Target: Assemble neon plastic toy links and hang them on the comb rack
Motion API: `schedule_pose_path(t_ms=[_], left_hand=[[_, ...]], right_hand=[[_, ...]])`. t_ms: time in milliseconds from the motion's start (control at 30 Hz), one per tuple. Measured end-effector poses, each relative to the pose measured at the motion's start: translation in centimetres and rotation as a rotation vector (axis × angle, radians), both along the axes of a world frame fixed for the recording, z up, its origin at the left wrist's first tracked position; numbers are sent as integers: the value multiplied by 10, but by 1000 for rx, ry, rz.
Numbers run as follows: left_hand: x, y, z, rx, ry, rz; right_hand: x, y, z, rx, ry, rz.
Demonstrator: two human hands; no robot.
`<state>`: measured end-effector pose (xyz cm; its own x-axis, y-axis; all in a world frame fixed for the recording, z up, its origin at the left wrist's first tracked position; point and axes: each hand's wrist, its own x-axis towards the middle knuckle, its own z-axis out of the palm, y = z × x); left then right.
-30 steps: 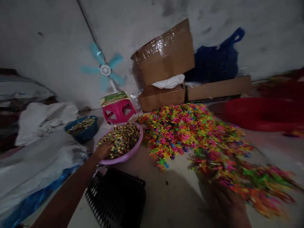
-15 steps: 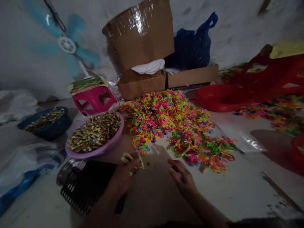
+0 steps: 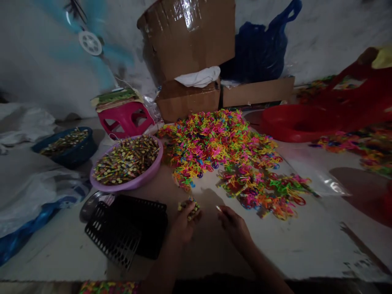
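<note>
Left hand (image 3: 183, 222) gripping sticks (image 3: 190, 208), beside black tray (image 3: 128, 230) edge

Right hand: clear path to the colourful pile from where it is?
Probably yes. The right hand sits on bare floor just short of the pile, and nothing lies between them. It seems to pinch a small piece in its fingertips, too small to identify, which may limit grabbing more.

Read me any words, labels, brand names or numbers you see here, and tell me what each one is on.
No text can be read in this picture.
Taped cardboard box: no print shows.
Stack of printed sheets on the pink stool: a green pattern, too blurred to read.
Small pieces in the purple basin and in the left hand: too small to tell any marking.
</note>
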<state>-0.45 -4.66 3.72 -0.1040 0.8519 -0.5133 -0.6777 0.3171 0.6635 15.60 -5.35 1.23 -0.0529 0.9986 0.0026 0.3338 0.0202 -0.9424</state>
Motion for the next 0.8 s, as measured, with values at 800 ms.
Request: schedule_pose_path(t_ms=[800], left_hand=[[-6,-3,8,-18,92,-301]], right_hand=[[12,18,38,120,-185,369]])
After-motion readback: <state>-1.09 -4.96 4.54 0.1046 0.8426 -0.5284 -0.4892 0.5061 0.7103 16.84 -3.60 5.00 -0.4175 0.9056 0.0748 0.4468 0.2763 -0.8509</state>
